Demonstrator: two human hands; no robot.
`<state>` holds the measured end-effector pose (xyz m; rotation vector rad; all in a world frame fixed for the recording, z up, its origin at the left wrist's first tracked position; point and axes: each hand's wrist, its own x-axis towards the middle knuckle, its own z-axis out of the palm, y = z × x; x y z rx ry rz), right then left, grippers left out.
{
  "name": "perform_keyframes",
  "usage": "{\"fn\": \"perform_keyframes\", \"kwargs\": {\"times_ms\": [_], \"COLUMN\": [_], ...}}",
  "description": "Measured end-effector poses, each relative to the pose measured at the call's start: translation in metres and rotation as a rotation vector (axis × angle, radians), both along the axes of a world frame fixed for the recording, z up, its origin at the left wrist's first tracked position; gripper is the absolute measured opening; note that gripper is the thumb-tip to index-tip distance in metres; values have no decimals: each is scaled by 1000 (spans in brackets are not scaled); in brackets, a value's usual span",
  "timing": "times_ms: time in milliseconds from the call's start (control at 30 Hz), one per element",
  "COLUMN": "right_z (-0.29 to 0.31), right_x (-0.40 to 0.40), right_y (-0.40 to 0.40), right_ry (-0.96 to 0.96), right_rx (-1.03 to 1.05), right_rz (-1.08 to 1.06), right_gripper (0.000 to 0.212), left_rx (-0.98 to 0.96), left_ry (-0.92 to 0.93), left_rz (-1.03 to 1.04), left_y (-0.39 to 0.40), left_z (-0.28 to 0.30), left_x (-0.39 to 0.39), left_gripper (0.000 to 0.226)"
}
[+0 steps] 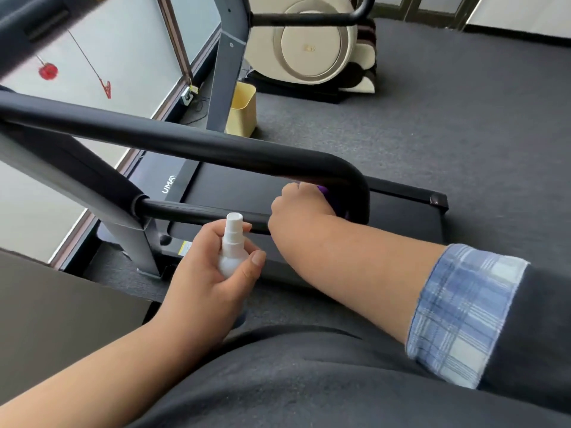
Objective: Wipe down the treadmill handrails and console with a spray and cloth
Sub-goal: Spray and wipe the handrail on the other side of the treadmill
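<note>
The treadmill's black padded handrail (191, 143) runs from upper left to a bend at centre right, then loops back along a lower bar (200, 211). My right hand (296, 208) is closed around a purple cloth (324, 193) pressed against the inside of the bend; only a sliver of cloth shows. My left hand (213, 261) holds a small white spray bottle (233, 245) upright, just in front of the lower bar, nozzle on top. The console is mostly out of view at the top left.
The black running belt (241, 186) lies below the rails, with grey carpet (463, 125) around it. A yellow bin (242, 108) stands beside the far upright. A cream exercise machine (309, 47) sits beyond. Windows line the left side.
</note>
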<state>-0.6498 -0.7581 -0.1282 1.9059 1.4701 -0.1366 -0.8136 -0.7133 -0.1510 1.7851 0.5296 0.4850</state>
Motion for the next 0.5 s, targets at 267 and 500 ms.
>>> {"fn": "perform_keyframes", "kwargs": {"times_ms": [267, 500], "right_z": [-3, -52], "right_x": [13, 10], "right_y": [-20, -49], "right_ry": [114, 282], "right_rx": [-95, 457], "right_rz": [-136, -261], "right_gripper": [53, 72], "left_rx": [21, 5], "left_ry": [61, 99], "left_rz": [0, 34], "left_y": [-28, -30], "left_z": [-1, 0], "left_x": [-2, -9], "left_gripper": [32, 32]}}
